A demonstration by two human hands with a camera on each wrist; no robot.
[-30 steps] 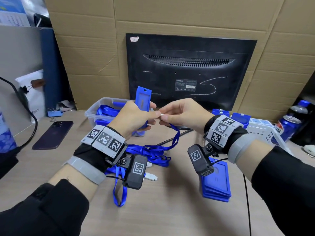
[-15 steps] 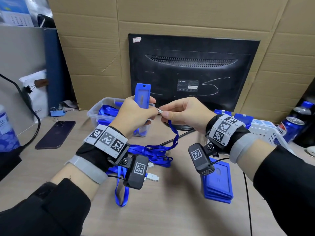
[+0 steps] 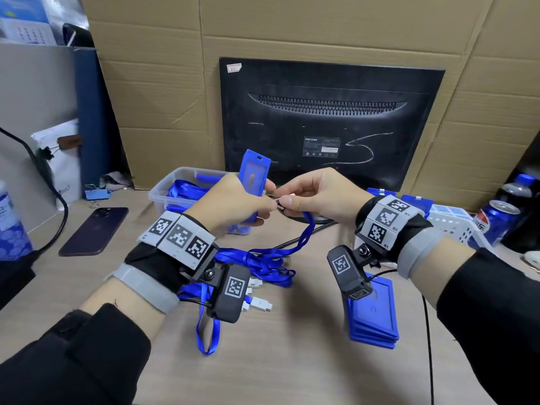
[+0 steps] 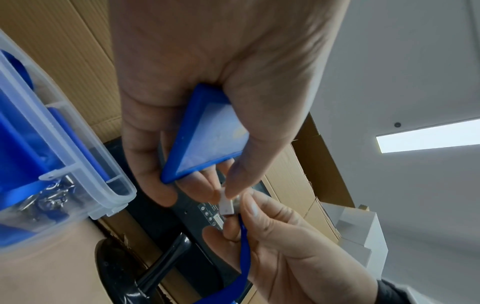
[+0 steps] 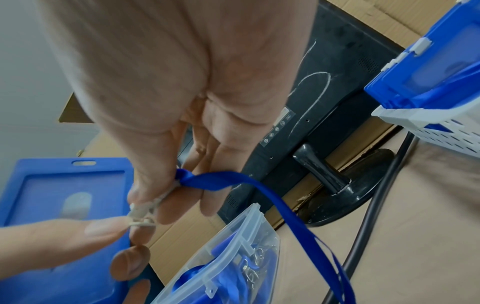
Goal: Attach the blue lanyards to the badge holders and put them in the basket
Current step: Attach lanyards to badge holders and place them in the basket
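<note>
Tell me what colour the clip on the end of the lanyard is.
White, on the clip pinched by the right hand; the left wrist view shows it best.

The right hand [image 5: 182,86] pinches a small clip [image 5: 141,214] at the end of a blue lanyard [image 5: 259,185], whose ribbon trails down to the right across the tabletop [image 5: 402,236]. The left hand's thumb [image 5: 64,236] presses against the clip from the left, and a blue badge holder [image 5: 57,185] stands upright behind that thumb. Below lies a clear plastic box [image 5: 233,246] with blue lanyards and metal clips inside. Farther off stands a black monitor [image 5: 350,61] on its stand, and a white basket [image 5: 446,127] holding blue badge holders sits at the far right.
</note>
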